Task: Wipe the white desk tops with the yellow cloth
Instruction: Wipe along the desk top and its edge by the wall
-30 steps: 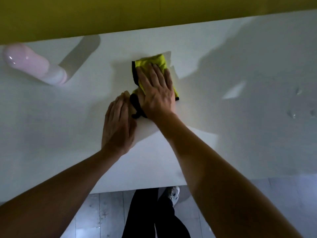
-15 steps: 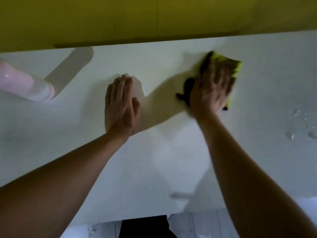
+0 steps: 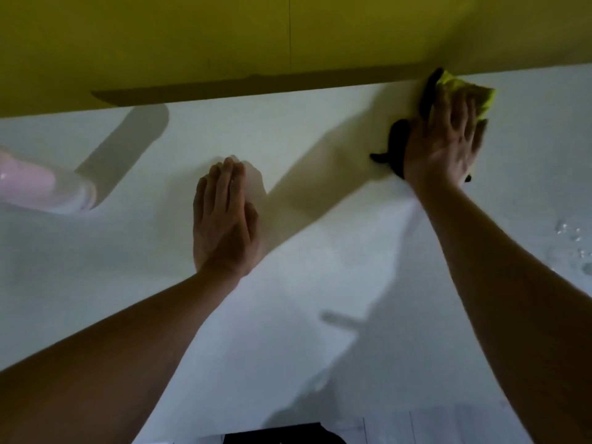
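The yellow cloth (image 3: 466,91) with a black edge lies on the white desk top (image 3: 320,267) at the far right, close to the yellow back panel. My right hand (image 3: 443,142) presses flat on the cloth with straight, spread fingers and covers most of it. Flat on the bare desk near the middle rests my left hand (image 3: 224,216), fingers straight and together, holding nothing.
A pink and white bottle (image 3: 41,187) lies on its side at the left edge. Water drops (image 3: 573,241) sit on the desk at the far right. The yellow panel (image 3: 288,43) bounds the desk at the back. The desk's near edge and floor show at the bottom.
My right hand has slid the cloth from beside my left hand to the right and toward the back panel. My left hand has stayed flat in place.
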Available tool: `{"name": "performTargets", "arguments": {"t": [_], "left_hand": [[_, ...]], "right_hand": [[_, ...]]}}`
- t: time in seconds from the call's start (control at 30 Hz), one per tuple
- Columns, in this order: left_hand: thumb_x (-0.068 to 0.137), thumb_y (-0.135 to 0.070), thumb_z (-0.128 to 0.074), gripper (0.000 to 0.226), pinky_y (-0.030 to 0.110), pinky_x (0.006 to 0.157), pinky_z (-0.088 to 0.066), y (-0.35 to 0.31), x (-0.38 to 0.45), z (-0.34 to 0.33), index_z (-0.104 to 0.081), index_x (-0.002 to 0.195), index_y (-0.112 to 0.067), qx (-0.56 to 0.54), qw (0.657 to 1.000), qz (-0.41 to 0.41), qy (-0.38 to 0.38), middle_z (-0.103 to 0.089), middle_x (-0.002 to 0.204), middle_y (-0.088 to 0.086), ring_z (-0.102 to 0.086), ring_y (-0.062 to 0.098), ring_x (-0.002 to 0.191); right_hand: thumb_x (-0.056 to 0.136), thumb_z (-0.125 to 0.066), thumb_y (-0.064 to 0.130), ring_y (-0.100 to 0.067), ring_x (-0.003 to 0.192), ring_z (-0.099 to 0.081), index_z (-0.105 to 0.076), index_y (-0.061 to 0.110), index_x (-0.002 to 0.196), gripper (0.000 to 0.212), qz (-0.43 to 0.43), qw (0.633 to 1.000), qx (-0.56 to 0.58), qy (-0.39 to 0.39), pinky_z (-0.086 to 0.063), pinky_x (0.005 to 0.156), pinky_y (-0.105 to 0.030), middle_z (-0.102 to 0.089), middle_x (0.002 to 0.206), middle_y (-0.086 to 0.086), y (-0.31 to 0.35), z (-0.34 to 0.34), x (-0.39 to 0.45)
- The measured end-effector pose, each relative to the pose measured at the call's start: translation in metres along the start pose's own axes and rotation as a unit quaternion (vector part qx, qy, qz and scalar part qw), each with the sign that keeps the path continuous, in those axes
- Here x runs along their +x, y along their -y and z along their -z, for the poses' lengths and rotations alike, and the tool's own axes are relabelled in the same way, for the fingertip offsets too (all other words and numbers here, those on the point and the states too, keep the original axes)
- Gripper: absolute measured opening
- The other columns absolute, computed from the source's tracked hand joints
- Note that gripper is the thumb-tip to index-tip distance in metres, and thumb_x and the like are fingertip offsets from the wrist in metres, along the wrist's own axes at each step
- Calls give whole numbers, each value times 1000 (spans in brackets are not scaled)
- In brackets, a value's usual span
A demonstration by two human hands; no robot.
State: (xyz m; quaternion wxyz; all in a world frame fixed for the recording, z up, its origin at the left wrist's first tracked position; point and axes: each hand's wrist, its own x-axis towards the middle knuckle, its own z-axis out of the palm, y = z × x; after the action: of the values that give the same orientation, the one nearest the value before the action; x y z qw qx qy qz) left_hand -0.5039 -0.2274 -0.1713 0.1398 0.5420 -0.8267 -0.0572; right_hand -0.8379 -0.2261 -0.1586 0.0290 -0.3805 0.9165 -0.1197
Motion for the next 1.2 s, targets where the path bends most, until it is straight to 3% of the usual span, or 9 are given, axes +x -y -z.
{"name": "performTargets", "arguments": {"t": [0.1,0.27,0.4,0.6,0.77,0.83,0.93,1.07,1.2], "left_hand": [[101,-21,-36,63,47,129,-18,1,0,-1,-30,161,-3,2,1000,-3,0,-29,169,15,-25,33,157],[101,-22,-36,62,49,128,-22,1,0,-3,-35,159,-1,5,1000,-8,-5,-35,165,19,-32,36,154],[101,-26,-31,63,44,130,-19,2,2,0,-34,159,-1,-3,1000,20,2,-37,164,18,-33,33,154],[104,-21,-36,60,48,128,-22,2,0,-1,-33,159,0,0,1000,-10,-10,-33,167,17,-30,33,155],[102,-18,-35,61,47,129,-17,0,0,-2,-31,160,1,0,1000,-10,-11,-31,167,18,-28,35,155],[102,-18,-36,61,46,130,-16,0,0,-1,-31,160,1,-2,1000,-10,-13,-31,167,18,-28,35,156],[102,-18,-39,61,46,129,-18,0,-1,-1,-33,159,1,-4,1000,-11,-20,-33,166,18,-30,36,154],[105,-22,-44,57,47,128,-22,3,-2,-4,-38,157,1,-19,999,-7,-29,-39,163,18,-35,37,152],[100,-20,-38,61,47,128,-18,5,-2,-2,-35,158,-1,-22,1000,-16,-10,-33,166,18,-30,37,154]], "right_hand": [[96,-38,49,-27,156,-12,-22,21,161,73,-43,999,5,-20,-5,126,-50,-18,168,-11,31,0,-7],[97,-42,50,-24,157,-2,-17,27,161,73,246,965,15,92,3,127,-45,-10,170,-6,168,-20,-71],[102,-35,48,-18,156,-10,-25,31,160,61,364,924,23,120,2,127,-42,-19,168,-1,194,-28,-76],[94,-39,49,-23,155,-14,-25,28,160,71,132,990,-8,41,-4,126,-45,-26,166,-6,69,-10,19],[100,-27,50,-26,156,-10,-23,18,161,69,-35,999,-14,17,-3,126,-50,-18,168,-10,20,3,56],[93,-42,59,-30,156,-7,-18,20,162,83,-7,999,-14,30,-1,126,-51,-15,168,-13,48,7,33],[76,-69,64,-32,156,-5,-25,22,160,103,170,983,-27,69,-1,126,-49,-13,168,-13,109,-5,-43],[100,-40,46,-24,154,-23,-36,24,157,61,310,947,55,56,-9,126,-47,-34,163,-7,136,-24,-117],[96,-46,52,-27,152,-27,-39,23,155,67,272,961,37,31,-10,126,-46,-39,160,-7,69,-13,-92]]}}
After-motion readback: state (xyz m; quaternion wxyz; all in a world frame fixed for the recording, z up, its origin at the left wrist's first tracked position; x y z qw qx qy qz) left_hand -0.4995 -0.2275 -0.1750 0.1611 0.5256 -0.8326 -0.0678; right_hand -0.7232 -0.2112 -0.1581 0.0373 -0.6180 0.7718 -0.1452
